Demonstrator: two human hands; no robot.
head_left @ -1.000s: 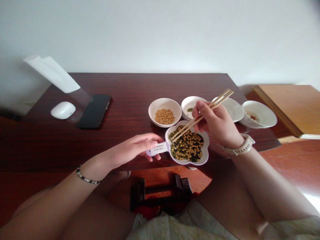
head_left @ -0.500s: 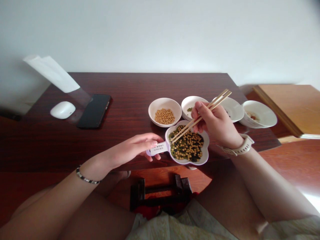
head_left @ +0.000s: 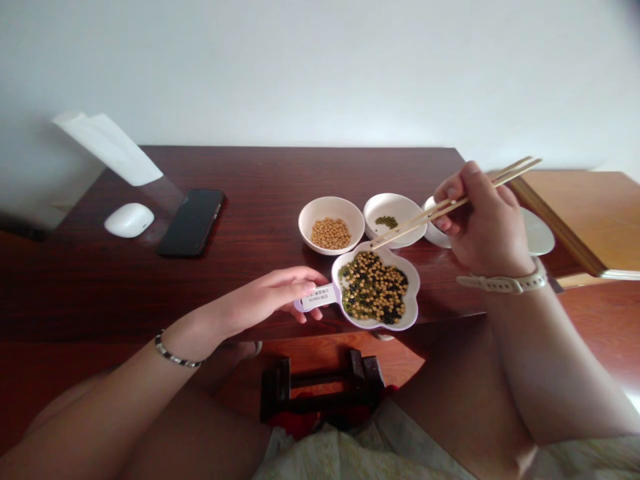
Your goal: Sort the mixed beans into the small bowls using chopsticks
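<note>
My left hand [head_left: 280,291] is closed around the labelled handle of a white flower-shaped dish [head_left: 413,293] at the table's front edge. Mixed yellow, green and black beans [head_left: 375,287] spread over its bottom. My right hand [head_left: 493,227] grips a pair of wooden chopsticks [head_left: 417,220], slanted down to the left. Their tips are at the dish's far rim; a tiny dark speck shows there, too small to make out. Behind the dish stand a white bowl [head_left: 327,205] of yellow soybeans and another white bowl [head_left: 393,203] with a few green beans.
Two more white bowls, a third [head_left: 437,233] and a fourth [head_left: 540,233], are partly hidden behind my right hand. On the table's left lie a black phone [head_left: 191,223], a white mouse-like object [head_left: 129,220] and a white packet [head_left: 113,150]. A wooden surface [head_left: 590,213] stands at right.
My right hand has moved right and slightly up with the chopsticks. Their tips went from inside the dish to its far rim. My left hand and the dish have stayed put.
</note>
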